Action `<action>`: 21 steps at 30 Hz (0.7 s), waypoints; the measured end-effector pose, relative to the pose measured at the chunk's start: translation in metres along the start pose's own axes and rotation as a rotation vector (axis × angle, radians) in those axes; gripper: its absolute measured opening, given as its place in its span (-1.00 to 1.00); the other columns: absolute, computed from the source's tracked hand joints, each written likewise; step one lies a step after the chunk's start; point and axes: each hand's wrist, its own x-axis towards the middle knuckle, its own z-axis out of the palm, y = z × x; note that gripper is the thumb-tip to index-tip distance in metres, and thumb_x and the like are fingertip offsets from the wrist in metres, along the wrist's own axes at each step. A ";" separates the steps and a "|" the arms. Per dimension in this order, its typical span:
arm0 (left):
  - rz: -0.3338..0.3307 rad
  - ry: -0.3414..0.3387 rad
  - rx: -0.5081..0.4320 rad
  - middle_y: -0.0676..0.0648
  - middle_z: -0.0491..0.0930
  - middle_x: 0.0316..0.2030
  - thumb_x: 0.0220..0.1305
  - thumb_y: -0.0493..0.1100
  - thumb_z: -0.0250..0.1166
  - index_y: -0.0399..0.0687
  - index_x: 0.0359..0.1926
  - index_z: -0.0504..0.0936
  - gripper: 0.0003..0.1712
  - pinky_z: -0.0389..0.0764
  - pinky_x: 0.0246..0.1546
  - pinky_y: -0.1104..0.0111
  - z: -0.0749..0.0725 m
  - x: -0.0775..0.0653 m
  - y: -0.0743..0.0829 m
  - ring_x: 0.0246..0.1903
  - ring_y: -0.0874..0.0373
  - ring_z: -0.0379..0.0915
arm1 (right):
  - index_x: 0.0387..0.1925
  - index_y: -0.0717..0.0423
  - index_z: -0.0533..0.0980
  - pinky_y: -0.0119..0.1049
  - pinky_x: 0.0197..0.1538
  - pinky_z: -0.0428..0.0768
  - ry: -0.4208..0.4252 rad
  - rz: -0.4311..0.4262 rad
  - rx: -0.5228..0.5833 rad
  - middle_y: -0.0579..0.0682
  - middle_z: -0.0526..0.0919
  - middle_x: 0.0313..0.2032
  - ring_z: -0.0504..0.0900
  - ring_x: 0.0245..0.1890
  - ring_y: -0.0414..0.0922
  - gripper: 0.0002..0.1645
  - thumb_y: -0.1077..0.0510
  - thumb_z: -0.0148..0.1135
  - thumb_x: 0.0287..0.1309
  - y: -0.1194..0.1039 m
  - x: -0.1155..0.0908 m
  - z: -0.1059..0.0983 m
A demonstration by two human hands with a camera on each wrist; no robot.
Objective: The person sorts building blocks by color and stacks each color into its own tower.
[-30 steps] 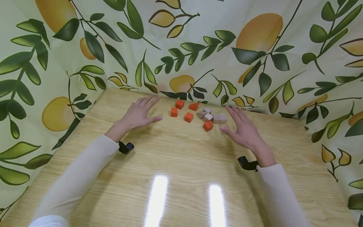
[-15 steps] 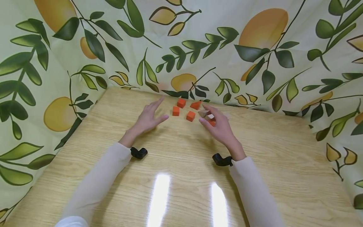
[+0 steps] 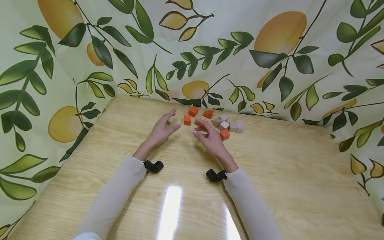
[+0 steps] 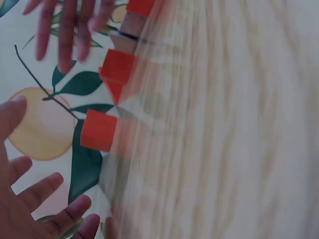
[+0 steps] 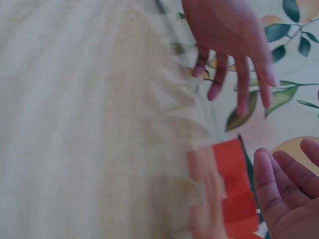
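In the head view my left hand (image 3: 160,133) hovers left of the blocks with thumb and fingers spread, holding nothing. Nearest to it is an orange-red cube (image 3: 187,120), with a second red cube (image 3: 193,111) just behind. My right hand (image 3: 211,140) reaches in from the right, fingers loosely bent, and covers the spot where another red cube lay. Beyond its fingertips is a red wedge-shaped block (image 3: 208,113). One more red cube (image 3: 224,134) shows beside its knuckles. The left wrist view has a red cube (image 4: 99,130) near the left fingertips, right fingers (image 4: 65,35) above.
Plain wooden blocks (image 3: 223,125) sit clustered right of the red ones, two wooden cubes (image 3: 240,127) side by side at their end. A patterned fabric backdrop (image 3: 135,60) rises at the back edge of the wooden table (image 3: 285,173).
My right hand has swept left, past the plain wooden blocks and in front of a red cube. My left hand has drifted right, closer to the red cubes. The visible blocks stay in their arrangement.
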 end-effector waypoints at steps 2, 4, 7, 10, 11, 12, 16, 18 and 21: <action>-0.020 -0.005 -0.031 -0.08 0.27 0.32 0.32 0.11 0.22 0.09 0.47 0.11 -0.20 0.36 0.02 0.04 0.007 0.000 0.000 0.03 -0.11 0.32 | 0.34 0.23 0.26 -0.07 0.14 0.43 -0.015 0.028 0.029 0.19 0.38 0.25 0.45 0.14 0.06 -0.41 0.18 0.12 0.34 0.004 -0.002 0.002; -0.020 -0.003 -0.049 -0.08 0.29 0.31 0.32 0.09 0.22 0.09 0.47 0.12 -0.21 0.39 -0.01 0.07 0.011 0.000 -0.001 0.02 -0.10 0.35 | 0.35 0.27 0.22 -0.06 0.15 0.42 -0.024 0.042 0.079 0.23 0.31 0.29 0.42 0.17 0.09 -0.39 0.20 0.11 0.35 0.009 -0.003 0.005; -0.021 0.012 -0.094 -0.09 0.34 0.28 0.33 0.06 0.22 0.06 0.46 0.15 -0.24 0.43 -0.10 0.14 0.013 0.001 -0.005 -0.02 -0.06 0.39 | 0.38 0.31 0.13 -0.07 0.14 0.43 -0.032 0.056 0.158 0.28 0.19 0.35 0.39 0.20 0.16 -0.35 0.22 0.08 0.36 0.018 -0.001 0.012; -0.026 0.031 -0.150 -0.12 0.38 0.25 0.34 0.01 0.22 0.02 0.44 0.18 -0.27 0.43 -0.16 0.20 0.011 0.001 -0.011 -0.06 -0.01 0.42 | 0.41 0.32 0.04 -0.08 0.13 0.44 -0.037 0.067 0.196 0.30 0.07 0.39 0.39 0.20 0.17 -0.31 0.24 0.05 0.37 0.024 0.003 0.020; -0.033 0.038 -0.170 -0.12 0.39 0.24 0.34 0.00 0.22 0.03 0.44 0.19 -0.28 0.42 -0.16 0.22 0.011 0.001 -0.012 -0.06 0.00 0.43 | 0.42 0.32 0.02 -0.08 0.13 0.44 -0.037 0.068 0.199 0.30 0.06 0.39 0.39 0.20 0.17 -0.29 0.24 0.05 0.37 0.025 0.005 0.023; -0.035 0.042 -0.180 -0.13 0.39 0.24 0.34 -0.01 0.22 0.03 0.44 0.19 -0.29 0.42 -0.16 0.23 0.010 0.001 -0.014 -0.07 0.01 0.43 | 0.43 0.31 0.00 -0.08 0.13 0.44 -0.037 0.066 0.203 0.30 0.04 0.40 0.40 0.19 0.15 -0.28 0.23 0.05 0.37 0.029 0.007 0.025; -0.043 0.042 -0.198 -0.14 0.41 0.22 0.34 -0.03 0.23 0.03 0.43 0.20 -0.29 0.42 -0.18 0.26 0.008 0.004 -0.017 -0.09 0.02 0.43 | 0.46 0.21 -0.03 -0.03 0.15 0.41 -0.029 0.066 0.220 0.21 0.05 0.42 0.43 0.18 0.08 -0.23 0.17 0.08 0.37 0.046 0.018 0.032; -0.049 0.033 -0.186 -0.14 0.41 0.21 0.33 -0.01 0.24 0.03 0.43 0.20 -0.28 0.42 -0.20 0.27 0.008 0.006 -0.019 -0.10 0.03 0.44 | 0.47 0.14 -0.03 -0.02 0.16 0.40 -0.018 0.072 0.211 0.13 0.07 0.43 0.47 0.16 0.04 -0.22 0.13 0.09 0.37 0.055 0.023 0.035; -0.049 0.027 -0.159 -0.14 0.42 0.21 0.31 -0.02 0.27 0.03 0.44 0.20 -0.26 0.42 -0.22 0.28 0.010 0.009 -0.021 -0.12 0.03 0.46 | 0.48 0.07 -0.03 -0.06 0.16 0.40 0.006 0.078 0.186 0.04 0.10 0.42 0.52 0.11 -0.02 -0.21 0.10 0.09 0.37 0.060 0.029 0.039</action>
